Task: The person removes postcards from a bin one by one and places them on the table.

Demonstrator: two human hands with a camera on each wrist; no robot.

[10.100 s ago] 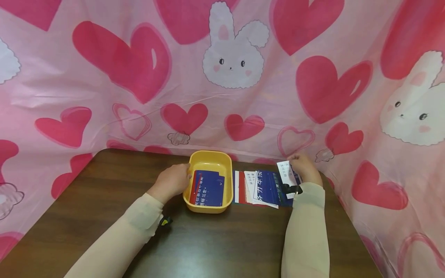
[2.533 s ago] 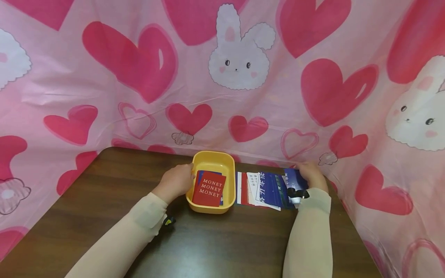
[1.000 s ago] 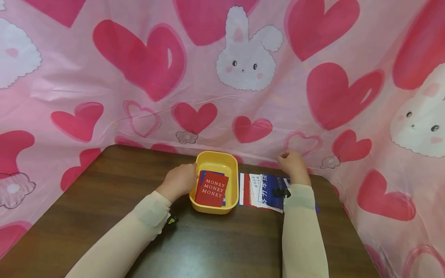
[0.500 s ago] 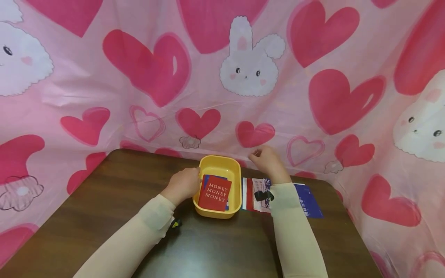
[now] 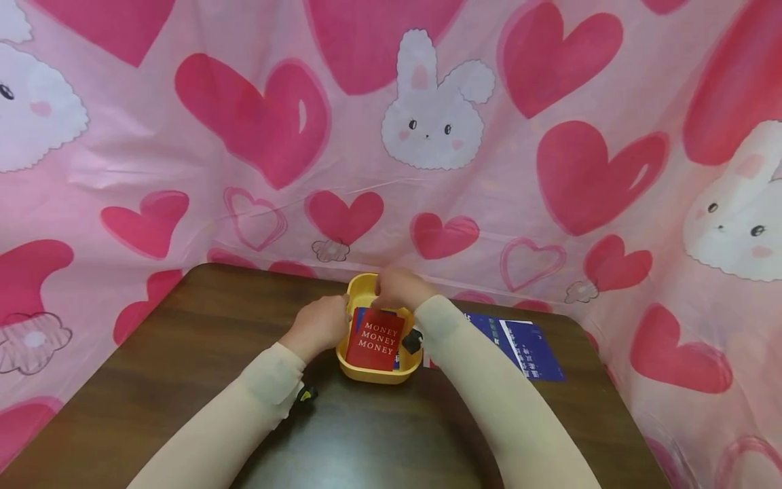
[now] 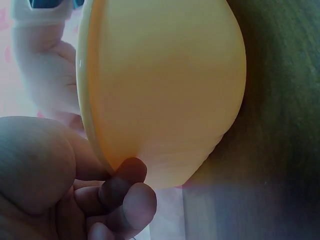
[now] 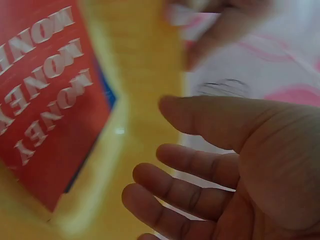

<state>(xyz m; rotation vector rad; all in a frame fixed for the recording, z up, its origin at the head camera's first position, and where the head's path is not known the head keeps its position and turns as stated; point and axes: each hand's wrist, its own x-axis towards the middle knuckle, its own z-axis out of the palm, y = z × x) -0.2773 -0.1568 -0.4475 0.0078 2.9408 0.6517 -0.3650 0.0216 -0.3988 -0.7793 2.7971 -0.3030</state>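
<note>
My left hand (image 5: 318,322) pinches the left rim of a yellow plastic basin (image 5: 369,375). In the left wrist view the fingers (image 6: 137,207) lie against its outer wall, and the thumb side is at the rim. A red card (image 5: 374,343) printed "MONEY MONEY MONEY" lies in the basin, on top of blue ones that show at its edges. Above the basin's far right part is my right hand (image 5: 400,288). The right wrist view shows this hand (image 7: 215,170) with spread, relaxed fingers and nothing between them.
Right of the basin, overlapping cards lie in a row on the brown wooden table (image 5: 366,435); my right forearm hides part of them. A blue card (image 5: 540,353) with white writing is at the row's right end. A pink heart-patterned cloth (image 5: 342,156) hangs behind.
My right hand has swung left from the card row to above the basin. Earlier it held cards at the row's right end. A red card now covers the basin's blue one. My left hand stays put.
</note>
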